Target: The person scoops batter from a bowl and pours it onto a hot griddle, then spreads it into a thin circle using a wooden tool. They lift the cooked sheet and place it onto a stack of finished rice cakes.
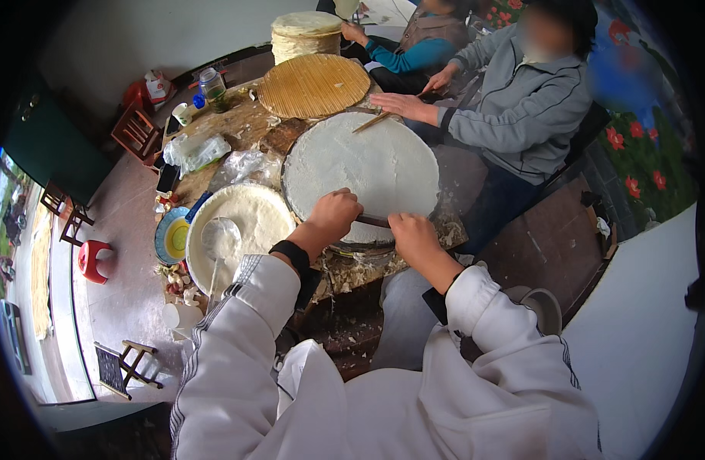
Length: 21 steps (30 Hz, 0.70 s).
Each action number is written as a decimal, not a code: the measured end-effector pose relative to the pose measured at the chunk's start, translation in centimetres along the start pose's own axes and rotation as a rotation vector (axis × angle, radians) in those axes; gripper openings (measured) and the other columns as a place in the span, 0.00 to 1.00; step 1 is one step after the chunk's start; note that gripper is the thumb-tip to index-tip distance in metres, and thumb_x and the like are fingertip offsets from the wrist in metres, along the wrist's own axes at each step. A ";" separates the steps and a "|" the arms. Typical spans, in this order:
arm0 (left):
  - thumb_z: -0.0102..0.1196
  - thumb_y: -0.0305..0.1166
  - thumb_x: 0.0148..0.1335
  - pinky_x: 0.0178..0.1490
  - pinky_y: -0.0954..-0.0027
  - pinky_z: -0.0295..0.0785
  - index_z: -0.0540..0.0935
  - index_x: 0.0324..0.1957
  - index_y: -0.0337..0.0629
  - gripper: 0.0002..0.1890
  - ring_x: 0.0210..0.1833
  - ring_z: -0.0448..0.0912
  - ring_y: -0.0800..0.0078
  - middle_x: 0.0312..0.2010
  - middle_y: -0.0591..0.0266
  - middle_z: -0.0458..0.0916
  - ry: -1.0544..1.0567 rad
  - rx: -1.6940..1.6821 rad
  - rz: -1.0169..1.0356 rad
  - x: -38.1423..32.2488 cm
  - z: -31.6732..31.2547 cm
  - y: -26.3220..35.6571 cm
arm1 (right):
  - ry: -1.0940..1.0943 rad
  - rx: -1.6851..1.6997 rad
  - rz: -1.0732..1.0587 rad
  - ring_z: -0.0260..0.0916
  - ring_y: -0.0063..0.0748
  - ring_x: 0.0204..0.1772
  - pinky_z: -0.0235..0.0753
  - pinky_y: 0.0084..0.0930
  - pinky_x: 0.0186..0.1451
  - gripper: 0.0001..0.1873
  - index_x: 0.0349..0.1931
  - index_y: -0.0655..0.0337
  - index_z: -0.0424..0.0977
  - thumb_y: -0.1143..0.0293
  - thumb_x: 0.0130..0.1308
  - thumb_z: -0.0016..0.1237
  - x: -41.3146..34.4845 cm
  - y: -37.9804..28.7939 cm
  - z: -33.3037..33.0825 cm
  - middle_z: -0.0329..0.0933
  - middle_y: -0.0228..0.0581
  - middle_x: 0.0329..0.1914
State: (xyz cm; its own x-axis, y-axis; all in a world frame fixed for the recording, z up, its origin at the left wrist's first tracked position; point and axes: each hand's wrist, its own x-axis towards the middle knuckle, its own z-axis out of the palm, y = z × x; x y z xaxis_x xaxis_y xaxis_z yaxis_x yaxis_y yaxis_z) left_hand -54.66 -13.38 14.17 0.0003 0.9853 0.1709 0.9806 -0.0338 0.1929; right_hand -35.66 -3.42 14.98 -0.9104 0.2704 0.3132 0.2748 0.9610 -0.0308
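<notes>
A thin, pale round flatbread [358, 161] covers a round griddle at the table's edge before me. My left hand [336, 213] and my right hand [413, 236] grip opposite ends of a narrow dark scraper [375, 221], held across the near part of the flatbread. A thin wooden stick [371, 122] lies over the flatbread's far side, close to a co-worker's hand [404, 107]. Left of the griddle, a wide white basin [195, 253] holds pale batter with a clear ladle [221, 238] in it.
Behind the griddle lies a round slatted mat [313, 86], with a tall stack of flatbreads [306, 34] beyond. A blue-rimmed bowl [164, 233] of yellow liquid, plastic bags [194, 154] and a glass jar [213, 89] are on the left. Two co-workers sit at the far right side.
</notes>
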 end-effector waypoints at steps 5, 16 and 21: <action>0.54 0.18 0.42 0.47 0.63 0.72 0.83 0.32 0.46 0.14 0.44 0.74 0.62 0.30 0.62 0.77 -0.014 -0.014 0.011 -2.4 0.0 2.2 | -0.026 0.015 -0.006 0.76 0.46 0.32 0.78 0.37 0.33 0.03 0.27 0.63 0.69 0.78 0.50 0.47 -2.6 -1.6 -0.5 0.73 0.45 0.26; 0.49 0.21 0.47 0.45 0.56 0.72 0.79 0.34 0.41 0.11 0.43 0.76 0.53 0.31 0.52 0.79 -0.118 -0.194 -0.118 -2.1 -2.7 7.1 | -0.104 0.315 -0.007 0.74 0.51 0.34 0.72 0.42 0.35 0.05 0.31 0.62 0.68 0.76 0.54 0.48 -3.7 2.4 -5.8 0.74 0.46 0.25; 0.47 0.22 0.50 0.41 0.51 0.72 0.76 0.33 0.38 0.07 0.36 0.78 0.47 0.29 0.45 0.79 0.060 -0.191 -0.268 6.1 -3.8 3.1 | -0.078 0.219 -0.049 0.74 0.52 0.37 0.72 0.41 0.38 0.07 0.33 0.63 0.69 0.77 0.54 0.51 6.3 10.0 -4.6 0.75 0.45 0.30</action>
State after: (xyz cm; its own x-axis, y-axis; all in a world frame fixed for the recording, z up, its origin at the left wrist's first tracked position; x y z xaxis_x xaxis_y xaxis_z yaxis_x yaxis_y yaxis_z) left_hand -52.34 -8.09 19.53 -0.2695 0.9519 0.1457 0.8900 0.1884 0.4152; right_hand -37.19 7.63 21.01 -0.9445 0.2185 0.2454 0.1636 0.9604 -0.2255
